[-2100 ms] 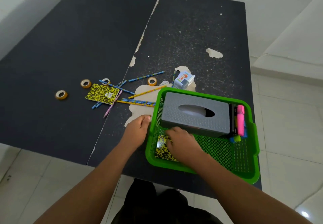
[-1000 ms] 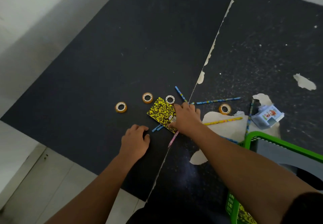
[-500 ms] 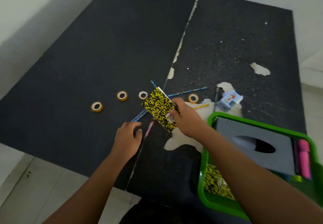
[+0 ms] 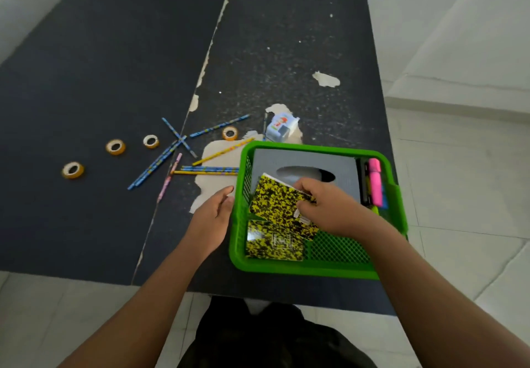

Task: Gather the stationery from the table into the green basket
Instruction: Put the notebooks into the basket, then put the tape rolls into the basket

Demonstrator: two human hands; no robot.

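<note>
The green basket (image 4: 304, 268) stands at the table's near right edge. My right hand (image 4: 329, 207) grips a yellow-and-black notebook (image 4: 275, 204), tilted, inside the basket above a second matching notebook (image 4: 272, 243) lying on the mesh floor. My left hand (image 4: 213, 218) rests with straight fingers against the basket's left wall. A grey box (image 4: 304, 164) and a pink highlighter (image 4: 375, 181) sit in the basket. On the table left of it lie several pencils (image 4: 209, 169), several tape rolls (image 4: 115, 146) and a small printed sharpener (image 4: 279, 128).
The dark table (image 4: 114, 52) has a seam down its middle and peeled pale patches near the basket. Its near edge runs just below the basket, with white tiled floor (image 4: 473, 195) beyond on the right and in front.
My right hand lifted the notebook off the table and carried it right into the basket. My left hand moved right from the table to the basket's left wall.
</note>
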